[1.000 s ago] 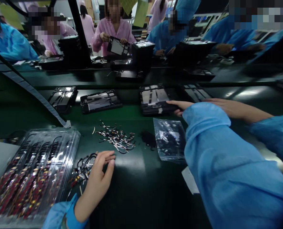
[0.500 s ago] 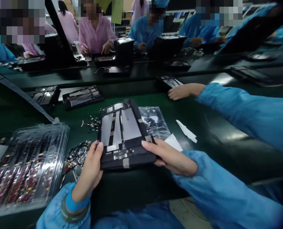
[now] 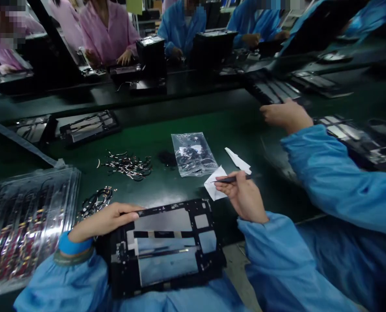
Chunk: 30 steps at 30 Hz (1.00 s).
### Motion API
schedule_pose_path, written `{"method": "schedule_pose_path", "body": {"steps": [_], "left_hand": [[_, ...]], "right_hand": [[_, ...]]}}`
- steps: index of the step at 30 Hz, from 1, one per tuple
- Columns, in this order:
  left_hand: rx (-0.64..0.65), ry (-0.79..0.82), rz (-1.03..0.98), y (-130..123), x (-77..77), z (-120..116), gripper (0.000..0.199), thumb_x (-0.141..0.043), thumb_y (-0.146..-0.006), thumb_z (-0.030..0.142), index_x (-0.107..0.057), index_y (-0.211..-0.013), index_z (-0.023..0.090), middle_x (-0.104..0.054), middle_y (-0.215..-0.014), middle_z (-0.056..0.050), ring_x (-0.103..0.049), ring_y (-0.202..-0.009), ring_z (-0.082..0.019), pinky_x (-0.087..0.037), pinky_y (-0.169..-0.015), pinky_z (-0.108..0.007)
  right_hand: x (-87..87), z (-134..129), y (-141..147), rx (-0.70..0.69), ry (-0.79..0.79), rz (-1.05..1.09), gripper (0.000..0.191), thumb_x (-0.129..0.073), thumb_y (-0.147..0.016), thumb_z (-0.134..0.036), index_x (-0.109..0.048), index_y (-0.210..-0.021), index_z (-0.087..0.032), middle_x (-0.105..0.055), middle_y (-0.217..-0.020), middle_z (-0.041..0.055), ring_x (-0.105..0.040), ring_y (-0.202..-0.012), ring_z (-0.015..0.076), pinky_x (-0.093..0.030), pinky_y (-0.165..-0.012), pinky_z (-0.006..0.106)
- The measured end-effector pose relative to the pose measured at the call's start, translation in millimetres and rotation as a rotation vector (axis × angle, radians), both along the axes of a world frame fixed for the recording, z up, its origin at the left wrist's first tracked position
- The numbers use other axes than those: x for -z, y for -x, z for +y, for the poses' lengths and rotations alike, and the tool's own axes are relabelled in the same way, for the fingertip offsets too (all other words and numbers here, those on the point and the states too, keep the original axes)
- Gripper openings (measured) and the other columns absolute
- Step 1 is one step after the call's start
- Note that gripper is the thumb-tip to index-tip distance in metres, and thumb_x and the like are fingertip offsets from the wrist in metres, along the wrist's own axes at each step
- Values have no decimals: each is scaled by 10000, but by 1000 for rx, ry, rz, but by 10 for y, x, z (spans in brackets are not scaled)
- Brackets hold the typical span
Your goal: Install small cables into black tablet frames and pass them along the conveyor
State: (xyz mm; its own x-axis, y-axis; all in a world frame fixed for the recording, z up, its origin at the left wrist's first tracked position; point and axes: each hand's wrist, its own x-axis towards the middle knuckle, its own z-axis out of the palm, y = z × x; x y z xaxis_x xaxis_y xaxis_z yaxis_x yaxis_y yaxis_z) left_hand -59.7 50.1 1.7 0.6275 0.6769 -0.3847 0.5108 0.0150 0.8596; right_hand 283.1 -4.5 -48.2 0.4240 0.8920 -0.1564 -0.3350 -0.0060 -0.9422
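My left hand [image 3: 106,221] grips the upper left edge of an opened tablet [image 3: 168,264], thumb on top. The tablet lies low in front of me, slightly tilted, its silver battery panels and black frame facing up. In my right hand [image 3: 248,197], above the tablet's right side, is a thin dark pointed tool that looks like tweezers [image 3: 228,179]. Its tip is over a white paper piece [image 3: 214,190]. Beyond the tablet lie a heap of short cables [image 3: 129,166] and a clear plastic bag [image 3: 194,156] with small dark parts.
At left stands a clear plastic tray [image 3: 75,182] with rows of cables, beside a loose cable bundle [image 3: 97,201]. Other opened tablets [image 3: 89,127] lie along the back. A co-worker's hand [image 3: 287,115] on the right holds another tablet [image 3: 270,86].
The tablet has come down toward me and turned sideways. My right hand has let go of it and now holds the tweezers out to the right. The co-worker's hand has lifted a tablet and moved right.
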Motion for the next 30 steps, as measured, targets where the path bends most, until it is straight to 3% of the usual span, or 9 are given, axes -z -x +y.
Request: {"method": "schedule_pose_path", "body": {"steps": [3,6,8,14,21,26,30], "left_hand": [[79,-225,65,-137,83,-18,270,-566,-829,355,-696,-1058,292,-709,-1001,-40,-647,-971,-227,-494,-888,-342],[-55,-544,101,-279,133,-115,291,-533,-862,329,-647,-1117,246,-669,-1053,-69,-601,-1031,-215,-453,-946,-383],[-122,-596,64,-415,127,-201,258,-528,-872,322,-633,-1086,224,-658,-1043,-75,-601,-999,-203,-473,-910,-379],[-229,-266,-131,-859,57,-376,194,-565,-821,301,-630,-959,180,-681,-865,-52,-636,-777,-157,-535,-700,-278],[-438,92,-250,-979,86,-425,228,-594,-734,379,-597,-786,157,-572,-616,4,-529,-513,-104,-480,-406,-202],[-473,142,-221,-930,102,-407,206,-616,-656,347,-566,-700,152,-546,-587,6,-513,-506,-100,-452,-368,-181],[-505,27,-117,-703,60,-404,213,-590,-681,367,-574,-714,156,-534,-581,17,-490,-457,-90,-441,-363,-189]], "right_hand": [[26,-2,74,-36,-24,-23,347,-764,-668,-450,-540,-789,-214,-715,-830,-2,-695,-724,142,-579,-689,258],[6,-16,177,-77,-22,-26,326,-762,-676,-424,-536,-776,-210,-719,-836,3,-696,-714,145,-581,-669,258],[-26,-35,278,-117,-4,-33,319,-749,-687,-433,-532,-765,-212,-724,-834,9,-695,-695,149,-580,-648,260],[-116,-82,589,-252,8,-85,296,-723,-716,-440,-539,-765,-215,-734,-805,18,-690,-643,150,-575,-619,262],[-174,-161,787,-297,-58,-201,240,-709,-739,-402,-560,-755,-214,-732,-796,26,-704,-692,177,-583,-645,288],[-164,-144,750,-219,-101,-235,192,-700,-759,-361,-574,-779,-218,-727,-828,18,-706,-749,177,-590,-677,298],[-34,37,470,-45,-82,-179,240,-738,-719,-366,-587,-840,-223,-717,-902,5,-695,-752,155,-593,-721,319]]}}
